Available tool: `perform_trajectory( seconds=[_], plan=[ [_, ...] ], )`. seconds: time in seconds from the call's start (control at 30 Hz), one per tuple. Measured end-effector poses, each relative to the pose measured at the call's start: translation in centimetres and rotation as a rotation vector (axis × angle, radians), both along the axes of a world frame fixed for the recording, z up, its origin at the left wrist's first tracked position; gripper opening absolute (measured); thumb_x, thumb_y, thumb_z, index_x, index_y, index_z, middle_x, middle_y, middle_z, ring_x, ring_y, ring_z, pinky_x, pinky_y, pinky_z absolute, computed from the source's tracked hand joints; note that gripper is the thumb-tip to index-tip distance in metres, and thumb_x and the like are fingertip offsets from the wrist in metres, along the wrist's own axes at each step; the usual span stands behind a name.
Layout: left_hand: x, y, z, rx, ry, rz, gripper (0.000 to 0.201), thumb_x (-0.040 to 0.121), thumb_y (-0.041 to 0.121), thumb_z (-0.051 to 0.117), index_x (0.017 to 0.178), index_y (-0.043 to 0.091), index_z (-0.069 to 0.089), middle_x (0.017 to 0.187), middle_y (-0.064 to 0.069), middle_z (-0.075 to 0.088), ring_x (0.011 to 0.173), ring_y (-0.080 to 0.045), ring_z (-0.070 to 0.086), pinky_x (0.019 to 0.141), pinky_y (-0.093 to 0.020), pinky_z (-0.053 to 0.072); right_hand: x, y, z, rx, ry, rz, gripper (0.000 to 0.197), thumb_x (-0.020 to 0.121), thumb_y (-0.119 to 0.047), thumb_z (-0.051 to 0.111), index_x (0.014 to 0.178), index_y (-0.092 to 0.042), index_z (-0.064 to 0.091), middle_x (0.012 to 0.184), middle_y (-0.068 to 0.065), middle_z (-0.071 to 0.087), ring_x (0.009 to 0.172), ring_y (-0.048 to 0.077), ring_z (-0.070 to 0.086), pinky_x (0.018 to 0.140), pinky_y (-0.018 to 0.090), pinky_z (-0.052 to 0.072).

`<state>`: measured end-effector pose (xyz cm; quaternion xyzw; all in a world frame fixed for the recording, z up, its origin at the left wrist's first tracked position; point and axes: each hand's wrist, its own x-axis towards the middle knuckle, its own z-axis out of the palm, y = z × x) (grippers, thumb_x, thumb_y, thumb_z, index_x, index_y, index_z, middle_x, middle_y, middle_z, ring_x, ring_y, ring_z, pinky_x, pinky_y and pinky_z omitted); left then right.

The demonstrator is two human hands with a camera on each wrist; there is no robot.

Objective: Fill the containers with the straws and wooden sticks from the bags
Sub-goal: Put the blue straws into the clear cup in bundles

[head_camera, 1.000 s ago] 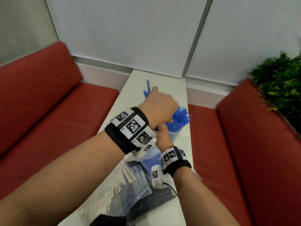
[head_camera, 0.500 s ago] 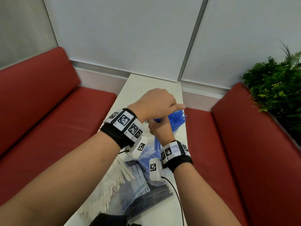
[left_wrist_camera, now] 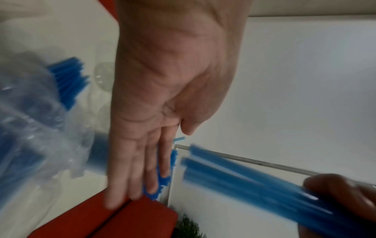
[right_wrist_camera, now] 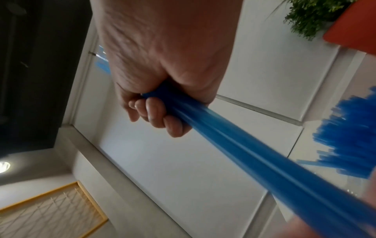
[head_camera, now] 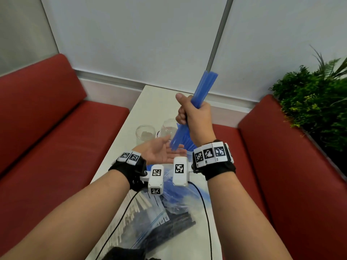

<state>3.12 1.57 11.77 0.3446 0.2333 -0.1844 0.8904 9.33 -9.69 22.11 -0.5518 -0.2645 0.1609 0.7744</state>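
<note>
My right hand (head_camera: 195,117) grips a bundle of blue straws (head_camera: 203,89) in a fist and holds it raised and tilted over the white table (head_camera: 150,98). In the right wrist view the fingers (right_wrist_camera: 162,116) curl round that bundle (right_wrist_camera: 254,154). My left hand (head_camera: 159,152) lies palm up with straight fingers (left_wrist_camera: 140,164) just under the bundle's lower ends (left_wrist_camera: 234,177); I cannot tell whether they touch. Two empty clear containers (head_camera: 145,134) (head_camera: 169,126) stand beyond the left hand. A third container holding blue straws (head_camera: 187,144) is partly hidden behind my right wrist.
Clear zip bags lie at the table's near end: one with wooden sticks (head_camera: 131,212), one with black straws (head_camera: 178,222), one with blue straws (head_camera: 180,192). Red sofa benches (head_camera: 56,137) flank the narrow table. A green plant (head_camera: 315,102) stands at the right.
Both hands were together at the straw container. Now the right hand has lifted a bundle of blue straws upward, and the left hand has let go and turned palm up beneath it.
</note>
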Motion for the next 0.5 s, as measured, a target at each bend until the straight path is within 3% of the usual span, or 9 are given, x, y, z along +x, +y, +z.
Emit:
perform_trajectory(
  seconds=[0.1, 0.17, 0.2, 0.3, 0.4, 0.5],
  plan=[
    [0.2, -0.9, -0.7, -0.230, -0.009, 0.048, 0.053, 0.099, 0.026, 0.047, 0.139, -0.009, 0.043, 0.142, -0.026, 0.047, 0.130, -0.040, 0.049, 0.112, -0.049, 0.035, -0.1, 0.2, -0.7, -0.017, -0.040, 0.014, 0.036, 0.087, -0.026, 0.078, 0.062, -0.024, 0.052, 0.055, 0.001, 0.046, 0.049, 0.017, 0.042, 0.052, 0.030, 0.042],
    [0.3, -1.2, -0.4, -0.319, -0.020, 0.090, 0.049, 0.102, 0.023, 0.043, 0.140, -0.007, 0.042, 0.145, -0.019, 0.045, 0.127, -0.038, 0.051, 0.109, -0.049, 0.040, -0.1, 0.3, -1.3, -0.039, -0.065, 0.009, 0.032, 0.086, -0.025, 0.079, 0.064, -0.025, 0.056, 0.057, 0.002, 0.051, 0.052, 0.019, 0.047, 0.057, 0.033, 0.045],
    [0.3, -1.3, -0.2, -0.325, -0.016, 0.110, 0.043, 0.103, 0.022, 0.044, 0.134, -0.007, 0.049, 0.139, -0.018, 0.051, 0.119, -0.038, 0.057, 0.101, -0.048, 0.047, -0.1, 0.3, -1.6, -0.034, -0.066, 0.010, 0.029, 0.086, -0.023, 0.079, 0.067, -0.024, 0.057, 0.058, 0.001, 0.051, 0.053, 0.019, 0.048, 0.058, 0.033, 0.046],
    [0.5, -1.1, 0.2, -0.249, 0.031, 0.204, 0.029, 0.099, 0.018, 0.052, 0.092, -0.007, 0.064, 0.089, -0.019, 0.066, 0.076, -0.031, 0.071, 0.062, -0.036, 0.062, 0.1, 0.3, -2.1, -0.001, -0.042, 0.025, 0.023, 0.087, -0.022, 0.079, 0.080, -0.020, 0.057, 0.057, -0.001, 0.048, 0.050, 0.017, 0.045, 0.055, 0.031, 0.046],
    [0.9, -0.6, 0.2, -0.226, 0.072, 0.211, 0.028, 0.097, 0.021, 0.056, 0.081, -0.001, 0.063, 0.070, -0.012, 0.060, 0.053, -0.018, 0.065, 0.037, -0.019, 0.050, 0.2, 0.4, -2.5, -0.012, -0.021, 0.043, 0.022, 0.090, -0.024, 0.076, 0.078, -0.020, 0.058, 0.053, -0.003, 0.042, 0.046, 0.016, 0.040, 0.053, 0.030, 0.045],
    [1.4, -0.1, -0.8, -0.256, 0.105, 0.237, 0.024, 0.098, 0.022, 0.054, 0.081, 0.005, 0.054, 0.063, -0.006, 0.050, 0.037, -0.008, 0.046, 0.026, -0.011, 0.026, 0.4, 0.4, -3.0, -0.112, -0.025, 0.055, 0.030, 0.093, -0.028, 0.072, 0.069, -0.019, 0.058, 0.057, 0.001, 0.047, 0.051, 0.016, 0.046, 0.058, 0.029, 0.048]
  ],
)
